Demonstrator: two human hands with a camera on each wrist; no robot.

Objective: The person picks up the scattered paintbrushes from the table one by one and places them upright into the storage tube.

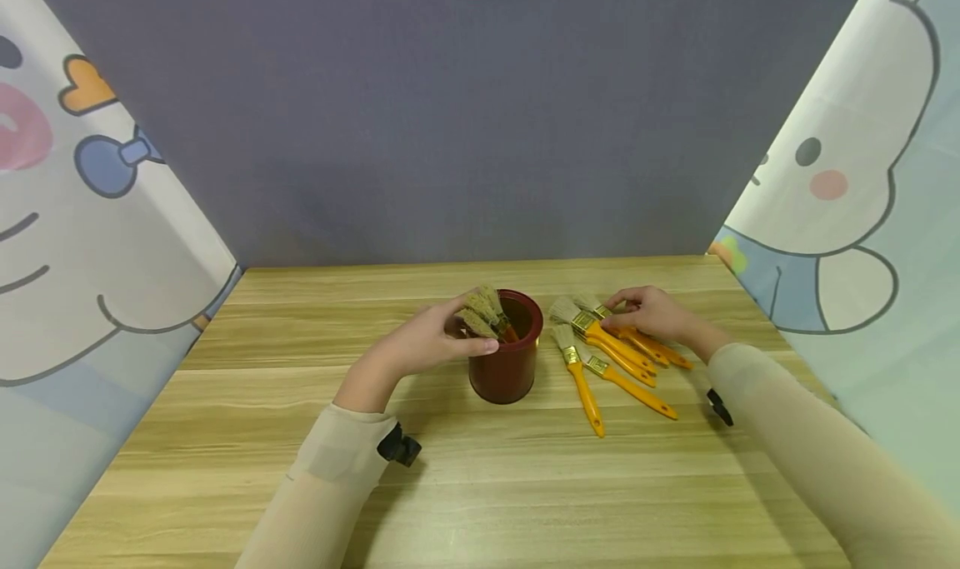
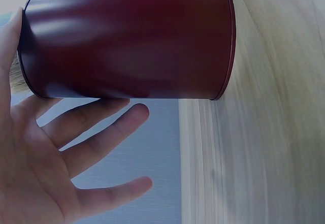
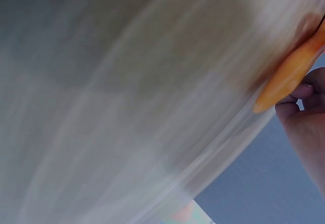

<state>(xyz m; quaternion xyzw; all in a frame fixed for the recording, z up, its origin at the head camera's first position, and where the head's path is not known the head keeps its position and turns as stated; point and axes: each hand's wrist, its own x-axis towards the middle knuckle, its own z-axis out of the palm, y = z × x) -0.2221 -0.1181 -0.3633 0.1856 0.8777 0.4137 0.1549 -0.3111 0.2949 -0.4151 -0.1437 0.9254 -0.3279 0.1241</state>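
Note:
A dark red can [image 1: 502,376] stands upright on the table, with bristle-up paintbrushes [image 1: 487,306] leaning at its left rim. My left hand [image 1: 429,341] holds the can at its upper left, the thumb across the front of the rim. In the left wrist view the other fingers [image 2: 104,142] spread along the can's side. Right of the can, several yellow-handled paintbrushes [image 1: 588,398] lie fanned out, bristles mostly toward the back. My right hand [image 1: 651,312] is over the rearmost ones and pinches a paintbrush near its ferrule. An orange handle [image 3: 287,76] shows beside the curled fingers in the right wrist view.
The wood-grain table [image 1: 247,436] ends at a grey panel [image 1: 465,119] behind. Cartoon-printed cloths [image 1: 832,244] hang on both sides. A black strap piece [image 1: 400,446] sits at the left wrist.

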